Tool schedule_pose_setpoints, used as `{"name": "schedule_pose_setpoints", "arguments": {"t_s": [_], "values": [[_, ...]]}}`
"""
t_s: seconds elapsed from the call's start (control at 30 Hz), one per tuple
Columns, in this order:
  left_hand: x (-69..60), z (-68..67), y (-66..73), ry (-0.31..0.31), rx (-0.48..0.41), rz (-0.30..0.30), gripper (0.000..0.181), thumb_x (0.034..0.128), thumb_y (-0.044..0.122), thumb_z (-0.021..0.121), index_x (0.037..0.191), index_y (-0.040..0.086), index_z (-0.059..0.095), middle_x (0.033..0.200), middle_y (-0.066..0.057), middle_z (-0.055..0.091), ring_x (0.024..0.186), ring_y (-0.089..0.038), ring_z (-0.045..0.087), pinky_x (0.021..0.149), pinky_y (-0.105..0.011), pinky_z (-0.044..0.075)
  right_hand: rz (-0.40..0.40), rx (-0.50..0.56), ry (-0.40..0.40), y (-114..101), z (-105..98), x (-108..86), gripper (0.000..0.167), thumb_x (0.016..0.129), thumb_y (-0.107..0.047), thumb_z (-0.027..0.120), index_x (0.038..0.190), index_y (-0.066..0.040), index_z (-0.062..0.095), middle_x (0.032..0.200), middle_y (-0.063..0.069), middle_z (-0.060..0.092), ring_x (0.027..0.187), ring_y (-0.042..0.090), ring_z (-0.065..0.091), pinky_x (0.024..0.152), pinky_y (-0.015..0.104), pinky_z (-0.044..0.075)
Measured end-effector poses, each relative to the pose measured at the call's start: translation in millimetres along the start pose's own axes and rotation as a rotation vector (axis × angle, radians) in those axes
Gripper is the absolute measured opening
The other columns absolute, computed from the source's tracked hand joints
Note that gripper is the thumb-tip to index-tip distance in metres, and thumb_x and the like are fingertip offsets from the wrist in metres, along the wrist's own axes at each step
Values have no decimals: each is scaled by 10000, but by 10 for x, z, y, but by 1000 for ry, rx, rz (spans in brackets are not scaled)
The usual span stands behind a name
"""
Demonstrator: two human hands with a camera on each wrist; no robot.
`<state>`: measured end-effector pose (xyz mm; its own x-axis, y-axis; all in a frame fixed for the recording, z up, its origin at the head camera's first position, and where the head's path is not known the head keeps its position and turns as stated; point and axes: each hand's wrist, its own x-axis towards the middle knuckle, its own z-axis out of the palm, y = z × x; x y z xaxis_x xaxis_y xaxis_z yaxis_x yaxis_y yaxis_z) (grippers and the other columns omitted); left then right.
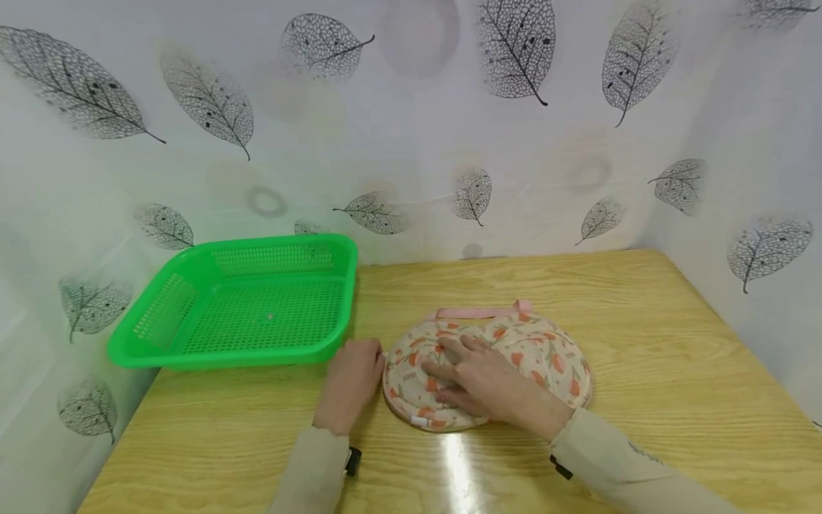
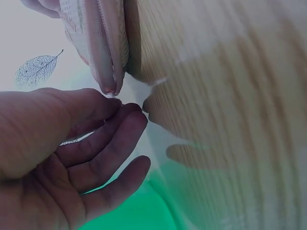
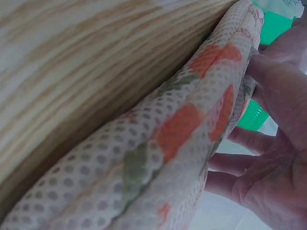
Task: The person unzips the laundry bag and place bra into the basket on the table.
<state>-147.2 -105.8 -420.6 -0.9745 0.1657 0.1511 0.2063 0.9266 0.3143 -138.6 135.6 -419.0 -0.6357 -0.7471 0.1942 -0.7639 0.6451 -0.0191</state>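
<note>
A rounded mesh bag (image 1: 559, 357) with orange flowers and green leaves lies flat on the table, its pink strap (image 1: 475, 313) along the far edge. My right hand (image 1: 481, 378) rests on top of it with the fingers spread; the right wrist view shows those fingers (image 3: 240, 163) against the mesh fabric (image 3: 158, 143). At the bag's left end is my left hand (image 1: 353, 371). In the left wrist view, the thumb and forefinger of that hand (image 2: 91, 139) meet at the end of the zipped edge (image 2: 108, 62), pinching its tip.
A green plastic basket (image 1: 257, 314) with perforated walls stands at the left of the wooden table (image 1: 674, 400), just beyond my left hand. White cloth (image 1: 411, 143) printed with dark leaves hangs behind the table and at both sides.
</note>
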Motion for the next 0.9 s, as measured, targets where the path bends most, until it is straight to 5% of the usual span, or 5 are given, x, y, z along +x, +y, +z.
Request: {"name": "schedule_pose_setpoints", "arguments": {"t_s": [0.5,0.9], "values": [[183,47,68,-2,10,-11,181,968,74,647,798,40,699,739,-83,696,627,-200,637,526,-322,491,-32,-5,42,1,0,4,501,920,-454,720,1371,-246,658,1369,167,589,1112,375,659,898,524,579],[311,89,52,11,8,52,178,962,80,665,794,50,712,755,-90,715,674,-216,658,592,-337,523,-29,-11,40,13,6,-3,493,922,-450,722,1368,-251,664,1354,152,593,1097,350,656,906,497,576]]}}
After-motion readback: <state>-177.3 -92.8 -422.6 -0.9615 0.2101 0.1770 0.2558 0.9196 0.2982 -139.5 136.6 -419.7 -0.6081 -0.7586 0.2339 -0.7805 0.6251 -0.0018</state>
